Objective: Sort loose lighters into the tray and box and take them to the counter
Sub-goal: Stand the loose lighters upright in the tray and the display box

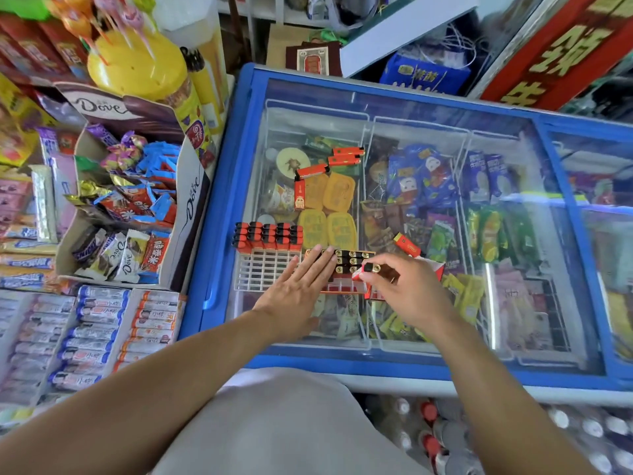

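On the freezer's glass lid stands a white grid tray [265, 272] with a row of red-and-black lighters [268, 235] upright along its far side. To its right is a red box [346, 286] partly filled with dark lighters. My left hand [298, 286] lies flat with its fingertips on the box's lighters. Over the box's right end, my right hand [407, 286] pinches a dark lighter [375, 269]. Several loose red lighters [344, 156] lie farther back on the glass, and one more loose red lighter [407, 245] rests just beyond my right hand.
The blue-framed freezer [222, 200] holds ice creams under sliding glass. To the left are a Dove display box [191, 200] of sweets, a yellow lollipop tub [137, 63] and rows of candy rolls [92, 330]. Bottles [445, 440] stand on the floor below.
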Available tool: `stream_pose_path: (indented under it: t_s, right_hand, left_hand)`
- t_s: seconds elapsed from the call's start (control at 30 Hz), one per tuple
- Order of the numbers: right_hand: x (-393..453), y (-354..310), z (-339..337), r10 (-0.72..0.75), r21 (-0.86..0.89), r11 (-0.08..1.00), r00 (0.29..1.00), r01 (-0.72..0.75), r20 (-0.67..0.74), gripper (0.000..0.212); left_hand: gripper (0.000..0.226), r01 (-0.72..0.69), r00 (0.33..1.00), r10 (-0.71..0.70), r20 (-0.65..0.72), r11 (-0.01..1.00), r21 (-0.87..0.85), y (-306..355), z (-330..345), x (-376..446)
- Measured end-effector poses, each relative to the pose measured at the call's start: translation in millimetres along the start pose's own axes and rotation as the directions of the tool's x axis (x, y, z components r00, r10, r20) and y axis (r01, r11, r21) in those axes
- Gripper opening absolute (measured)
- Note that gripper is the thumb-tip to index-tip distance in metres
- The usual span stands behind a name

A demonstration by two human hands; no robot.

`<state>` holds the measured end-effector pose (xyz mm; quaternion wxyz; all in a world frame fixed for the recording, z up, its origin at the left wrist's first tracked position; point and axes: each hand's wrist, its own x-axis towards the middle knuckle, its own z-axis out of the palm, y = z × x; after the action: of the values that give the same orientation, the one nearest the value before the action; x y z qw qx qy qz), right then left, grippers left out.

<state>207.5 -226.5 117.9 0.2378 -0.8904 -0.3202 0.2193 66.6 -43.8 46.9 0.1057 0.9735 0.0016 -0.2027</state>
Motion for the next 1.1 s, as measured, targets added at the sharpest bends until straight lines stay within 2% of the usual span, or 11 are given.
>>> stream_pose_path:
  t_s: [0.1,0.17,0.33,0.47,0.73,0.83,0.9,0.97,1.1]
  right_hand:
    - [-1,4,20,0.010,-0.175,0.984,0.999,-0.016,-0.031,0.024]
    - [2,3,33,-0.040,-0.250,0.968,0.997,0.024,-0.063,0.025]
    - [6,-3,58,-0.067,-0.353,0.935,0.995,0.036,-0.078,0.029]
    - [5,-3,67,-0.062,-0.316,0.949,0.993,0.026,-0.105,0.026]
    - [-5,3,67,-0.009,-0.042,0.999,0.991,0.003,-0.130,0.014]
    - [-2,7,72,0.030,0.084,0.996,0.997,-0.024,-0.073,0.021]
    - [-2,10,76,0.000,0.052,0.999,1.000,0.001,-0.027,0.025]
    - [-3,12,79,-0.032,0.008,0.999,0.998,0.033,-0.051,0.026]
    - [-2,12,82,-0.141,-0.135,0.985,0.951,0.107,-0.276,0.030]
  left_hand:
    - [0.103,-0.004,1.000,0.004,0.008,1.000,-0.010,-1,-2,0]
    - [0.104,-0.012,0.999,0.014,0.037,0.999,-0.052,-1,-6,1]
    - [0.108,-0.014,0.998,0.018,0.054,0.997,-0.078,-4,-5,1]
    - [0.111,-0.010,0.998,0.016,0.056,0.995,-0.104,-3,-4,2]
    - [0.112,-0.016,0.999,0.019,0.030,0.995,-0.100,-4,2,3]
    - [0.111,-0.016,1.000,0.018,0.016,0.995,-0.102,-4,3,4]
    - [0.111,-0.018,1.000,0.020,0.009,0.993,-0.115,-4,3,3]
    - [0.110,-0.022,1.000,0.022,0.007,0.993,-0.114,-5,3,3]
    - [0.110,-0.022,1.000,0.024,0.016,0.994,-0.110,-5,3,3]
